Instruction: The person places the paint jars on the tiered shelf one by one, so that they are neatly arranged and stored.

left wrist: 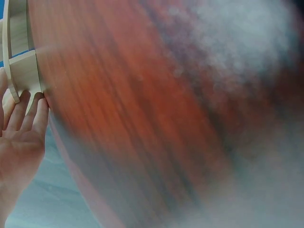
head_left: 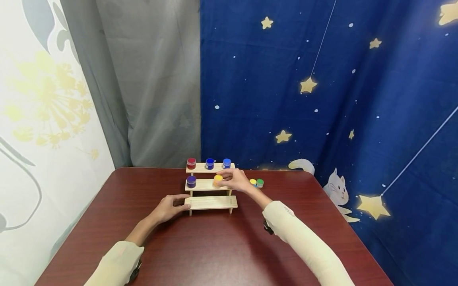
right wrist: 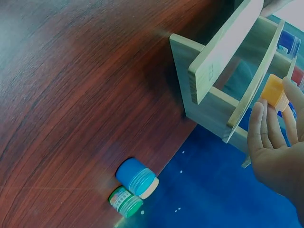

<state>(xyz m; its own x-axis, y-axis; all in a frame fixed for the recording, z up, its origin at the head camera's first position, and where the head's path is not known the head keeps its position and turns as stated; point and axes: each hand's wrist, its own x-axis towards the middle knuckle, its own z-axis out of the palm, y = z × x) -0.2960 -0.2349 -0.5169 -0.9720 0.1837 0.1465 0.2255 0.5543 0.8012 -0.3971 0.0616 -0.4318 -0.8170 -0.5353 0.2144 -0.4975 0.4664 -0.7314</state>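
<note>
Pale wood made up the three-tiered stand (head_left: 211, 202) on the reddish-brown wooden table (head_left: 214, 246), its left end gripped by the left hand (head_left: 167, 208), thumb at the front of the lowest board. The head view hid most of that hand's fingers, while the left wrist view showed several extended against the stand's end piece. The right hand (head_left: 236, 179) pinched a small round yellow-orange jar (head_left: 218, 180) between thumb and fingers at the middle tier; whether its base touched the board I could not tell. A squat blue jar (right wrist: 135, 173), mostly covered in the head view, lay plain in the right wrist view, beside a small green jar (head_left: 260, 183). Only the head view made clear the yellow top of a third jar (head_left: 253, 182) there. Counted up, three jars were on the table right of the stand, three on the top tier, namely one red jar (head_left: 191, 163), one dark blue jar (head_left: 209, 163) and one brighter blue jar (head_left: 226, 163), and one purple jar (head_left: 191, 182) stood at the middle tier's left, making eight with the pinched one.
</note>
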